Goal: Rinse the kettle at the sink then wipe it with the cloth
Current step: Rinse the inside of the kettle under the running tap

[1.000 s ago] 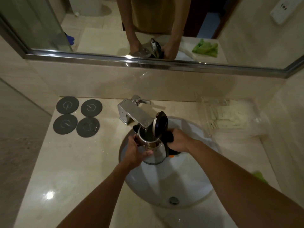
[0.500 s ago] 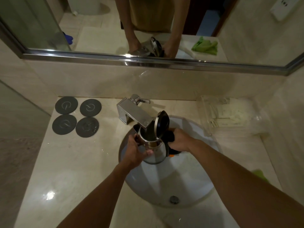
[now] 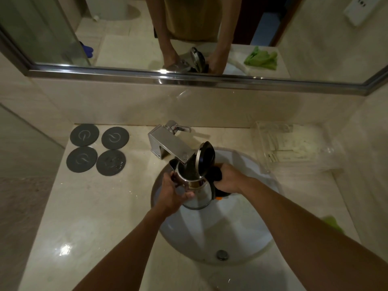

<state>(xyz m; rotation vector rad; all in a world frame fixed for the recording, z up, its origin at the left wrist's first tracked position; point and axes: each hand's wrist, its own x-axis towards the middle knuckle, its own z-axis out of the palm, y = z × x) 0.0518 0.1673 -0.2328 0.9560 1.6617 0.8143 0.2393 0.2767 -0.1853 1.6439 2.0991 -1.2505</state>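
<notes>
Not much has changed in the last sec: kettle (image 3: 197, 194) hasn't shifted, open mouth under the faucet (image 3: 168, 143) spout, over the sink (image 3: 241, 234) basin, lid (image 3: 206, 158) tipped up. I'd say that's the rinse/fill step ongoing; can't tell if water's running.

Room, w/ faucet as landmark: basin in front of it is open. Spout sits just over the kettle rim, so lifting straight up would knock it.

My right hand (image 3: 228, 179) clamps the black handle; left hand (image 3: 174, 194) wraps the steel body. Cloth (image 3: 333, 224) waits far front-right of the faucet.
</notes>
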